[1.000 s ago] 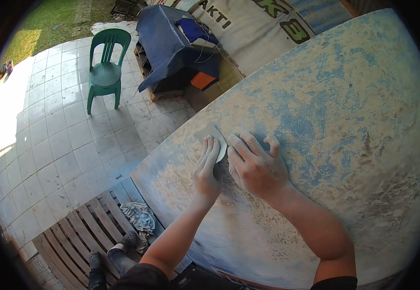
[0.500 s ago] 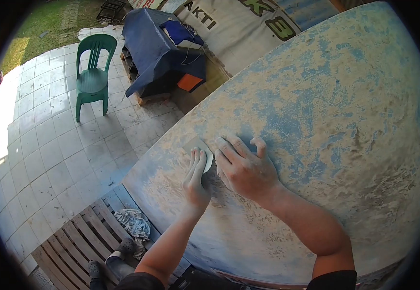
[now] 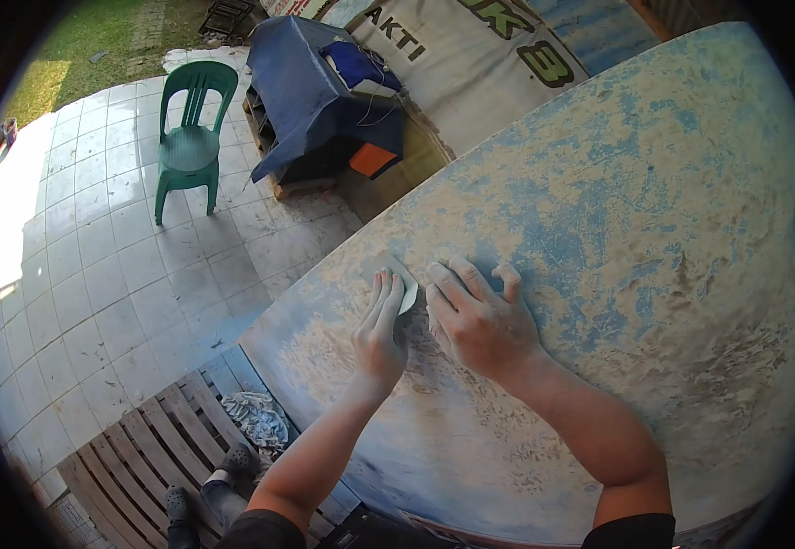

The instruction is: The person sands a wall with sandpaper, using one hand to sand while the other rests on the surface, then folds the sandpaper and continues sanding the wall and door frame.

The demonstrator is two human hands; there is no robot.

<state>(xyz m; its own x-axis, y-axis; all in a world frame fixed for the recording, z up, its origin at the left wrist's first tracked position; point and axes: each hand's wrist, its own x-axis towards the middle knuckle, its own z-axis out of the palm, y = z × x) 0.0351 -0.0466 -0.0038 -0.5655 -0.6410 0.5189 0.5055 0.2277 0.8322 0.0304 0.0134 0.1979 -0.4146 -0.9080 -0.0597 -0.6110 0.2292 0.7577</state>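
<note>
My left hand point(image 3: 381, 334) lies on a large curved surface point(image 3: 589, 210) coated in patchy beige and blue, dusty and rough in places. Its fingers are straight and together, pressing a folded sheet of sandpaper point(image 3: 405, 291), grey with a pale edge, against the surface. Part of the sheet is hidden under the fingers. Just to the right, my right hand point(image 3: 487, 320) rests on the same surface with its fingers bent and apart, and no object shows in it. Pale dust covers both hands.
Below left is a slatted wooden platform point(image 3: 132, 471) with my clogs point(image 3: 242, 459) and a crumpled cloth point(image 3: 257, 419). A green plastic chair point(image 3: 189, 151) stands on the tiled floor point(image 3: 123, 274). Beyond it, a blue tarp point(image 3: 297, 82) covers a stack near a printed banner point(image 3: 470, 78).
The left hand has slid slightly upward on the surface with the sandpaper. The right hand keeps nearly the same pose. The whole view has shifted a little.
</note>
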